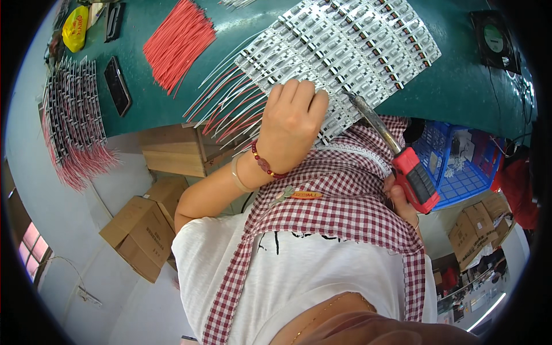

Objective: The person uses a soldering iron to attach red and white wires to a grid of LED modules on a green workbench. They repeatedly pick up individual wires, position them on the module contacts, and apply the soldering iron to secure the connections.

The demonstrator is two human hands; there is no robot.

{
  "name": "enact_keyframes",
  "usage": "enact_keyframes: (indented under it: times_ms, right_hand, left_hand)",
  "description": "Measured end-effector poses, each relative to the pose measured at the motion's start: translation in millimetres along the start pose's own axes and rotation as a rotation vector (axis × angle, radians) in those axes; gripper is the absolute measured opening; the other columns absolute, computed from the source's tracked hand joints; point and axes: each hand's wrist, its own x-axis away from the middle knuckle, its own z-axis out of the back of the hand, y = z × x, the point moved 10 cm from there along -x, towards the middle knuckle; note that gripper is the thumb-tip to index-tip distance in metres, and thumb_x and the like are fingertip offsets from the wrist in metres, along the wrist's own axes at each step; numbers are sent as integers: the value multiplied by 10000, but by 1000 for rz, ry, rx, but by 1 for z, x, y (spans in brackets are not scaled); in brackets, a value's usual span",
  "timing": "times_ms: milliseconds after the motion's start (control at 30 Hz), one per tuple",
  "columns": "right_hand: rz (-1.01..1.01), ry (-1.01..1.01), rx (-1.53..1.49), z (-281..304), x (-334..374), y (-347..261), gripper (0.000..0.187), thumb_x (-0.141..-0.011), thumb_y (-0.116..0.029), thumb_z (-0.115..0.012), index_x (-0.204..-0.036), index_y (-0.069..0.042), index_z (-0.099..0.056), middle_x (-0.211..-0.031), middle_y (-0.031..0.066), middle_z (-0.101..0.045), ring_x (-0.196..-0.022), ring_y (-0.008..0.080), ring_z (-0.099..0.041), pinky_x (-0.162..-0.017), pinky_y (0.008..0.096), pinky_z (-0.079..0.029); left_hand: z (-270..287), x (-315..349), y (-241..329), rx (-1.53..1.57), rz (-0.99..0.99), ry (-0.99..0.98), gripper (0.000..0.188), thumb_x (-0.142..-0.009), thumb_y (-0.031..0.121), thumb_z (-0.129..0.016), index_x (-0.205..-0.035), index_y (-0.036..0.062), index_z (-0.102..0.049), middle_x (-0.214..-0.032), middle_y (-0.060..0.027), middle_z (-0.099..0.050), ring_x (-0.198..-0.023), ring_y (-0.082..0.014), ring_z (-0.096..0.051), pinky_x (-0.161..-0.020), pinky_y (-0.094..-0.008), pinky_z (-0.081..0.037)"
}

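A large panel of white circuit boards point(368, 52) in rows, with small dark and silver parts on them, lies at the table's near edge. My left hand point(293, 118) rests over its near left part, fingers curled down and pressed together. What those fingertips hold is hidden. Red and white wires point(230, 109) fan out leftward from the panel beside this hand. My right hand point(401, 202), partly hidden, grips the red and black handle of a soldering iron point(411, 172). The iron slants up and left, its tip at the boards just right of my left hand.
On the green table point(149, 109) lie a bundle of red wires point(179, 43), a phone point(118, 86) and a yellow bag point(75, 29). Wired boards point(73, 109) hang over the left edge. A black fan-like device point(494, 40) is far right; a blue basket point(466, 167) stands below.
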Motion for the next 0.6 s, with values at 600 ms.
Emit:
enact_keyframes:
  times_ms: [600]
  right_hand:
    - [66, -25, 105, -9, -4, -9, 183, -786, -164, -728, -891, -22, -682, -774, 112, -638, -614, 276, -626, -546, 359, -488]
  left_hand:
    - [-10, -16, 1, -23, 119, -121, 134, -750, 42, -696, -852, 74, -615, -937, -49, -557, -886, -243, -539, -724, -383, -397]
